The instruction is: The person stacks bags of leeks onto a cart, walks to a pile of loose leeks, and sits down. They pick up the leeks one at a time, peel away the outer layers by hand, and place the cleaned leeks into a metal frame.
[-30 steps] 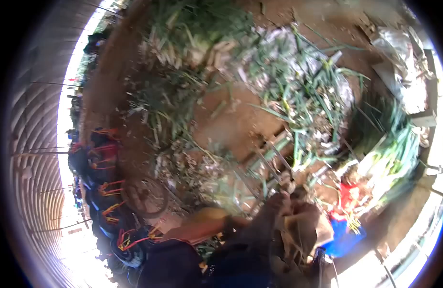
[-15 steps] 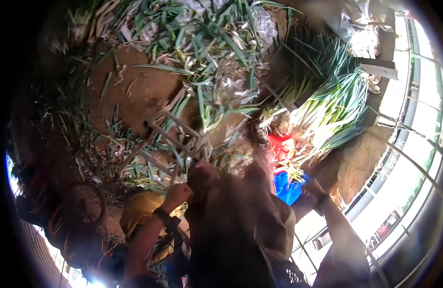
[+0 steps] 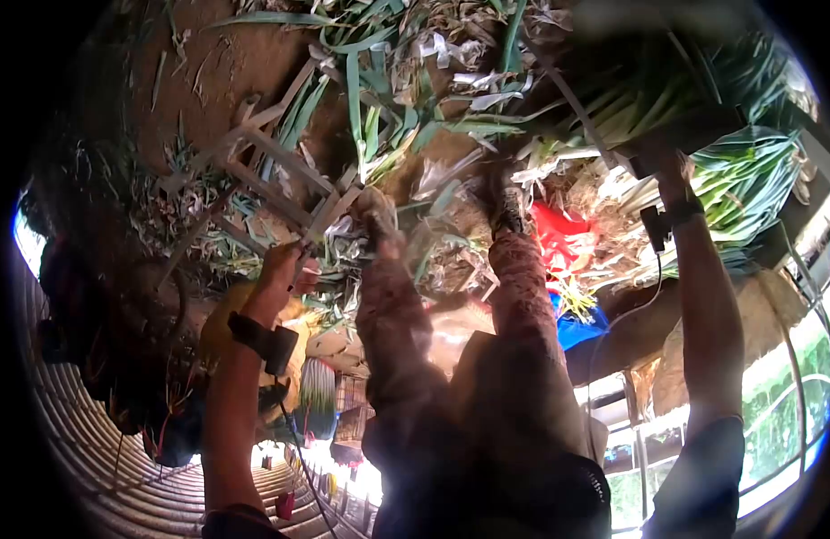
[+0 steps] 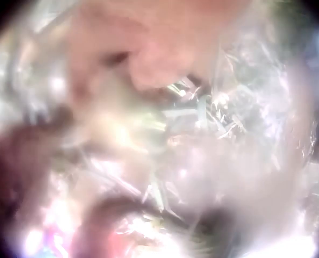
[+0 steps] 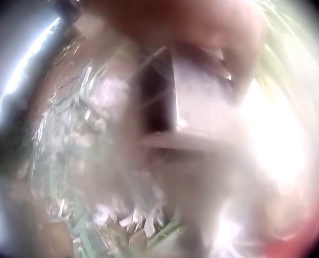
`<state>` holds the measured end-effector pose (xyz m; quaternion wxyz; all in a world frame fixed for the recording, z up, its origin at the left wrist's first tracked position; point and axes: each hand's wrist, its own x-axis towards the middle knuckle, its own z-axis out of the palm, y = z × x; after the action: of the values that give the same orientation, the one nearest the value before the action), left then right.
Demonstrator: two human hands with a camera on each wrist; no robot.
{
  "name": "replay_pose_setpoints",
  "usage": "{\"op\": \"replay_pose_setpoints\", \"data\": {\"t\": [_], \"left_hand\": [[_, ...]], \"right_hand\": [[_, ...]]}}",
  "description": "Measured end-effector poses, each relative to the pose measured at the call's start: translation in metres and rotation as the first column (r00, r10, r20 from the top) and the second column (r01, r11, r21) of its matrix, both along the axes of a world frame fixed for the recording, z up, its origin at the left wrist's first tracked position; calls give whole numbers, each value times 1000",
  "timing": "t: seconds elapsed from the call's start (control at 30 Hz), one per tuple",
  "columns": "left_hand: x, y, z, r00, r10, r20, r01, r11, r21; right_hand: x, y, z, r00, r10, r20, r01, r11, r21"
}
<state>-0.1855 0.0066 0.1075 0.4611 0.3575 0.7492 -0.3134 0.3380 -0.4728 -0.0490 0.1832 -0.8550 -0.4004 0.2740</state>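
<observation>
My left hand (image 3: pixel 284 269) is fisted against the near end of a wooden slatted frame (image 3: pixel 289 162). In the left wrist view its blurred, curled fingers (image 4: pixel 159 59) overlap a pale length below them. At the right, my right hand (image 3: pixel 674 180) reaches forward and grips a dark beam (image 3: pixel 684 135). The right wrist view has this beam (image 5: pixel 199 102) as squared, with a light face and a dark side, under my fingers (image 5: pixel 213 21). Beyond and beside that hand lies a heap of long green onions (image 3: pixel 747 180), white stems toward me. Both wrists wear small dark devices.
My legs (image 3: pixel 397 305) stand between both hands. Onion leaves and peelings (image 3: pixel 370 117) litter the dirt floor. A red cloth (image 3: pixel 559 238) and a blue one (image 3: pixel 577 323) lie by the right leg, a yellow sack (image 3: pixel 226 332) by the left forearm. A thin slanting bar (image 3: pixel 568 103) meets the beam.
The head view has swung round and down onto my legs and hands. My right hand has risen from beside the blue cloth to the beam. My left hand has come closer to the wooden frame.
</observation>
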Motion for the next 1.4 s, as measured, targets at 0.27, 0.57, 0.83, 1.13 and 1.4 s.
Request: {"op": "replay_pose_setpoints", "data": {"t": [0.27,0.57,0.83,1.13,1.4], "left_hand": [[6,-19,13,979,-178,96,164,978,132],[57,-98,10,988,-146,47,132,964,230],[38,-105,-18,906,-418,-68,413,836,361],[25,-110,-28,895,-446,-24,415,810,413],[30,-112,-23,871,-485,-82,468,767,438]], "right_hand": [[-65,-27,75,947,-321,-11,313,917,249],[-79,-7,122,707,-705,56,707,702,-90],[-75,42,129,697,-713,76,714,683,-152],[-95,104,103,866,-500,-33,500,866,21],[-74,114,90,968,22,251,-22,1000,-2]]}}
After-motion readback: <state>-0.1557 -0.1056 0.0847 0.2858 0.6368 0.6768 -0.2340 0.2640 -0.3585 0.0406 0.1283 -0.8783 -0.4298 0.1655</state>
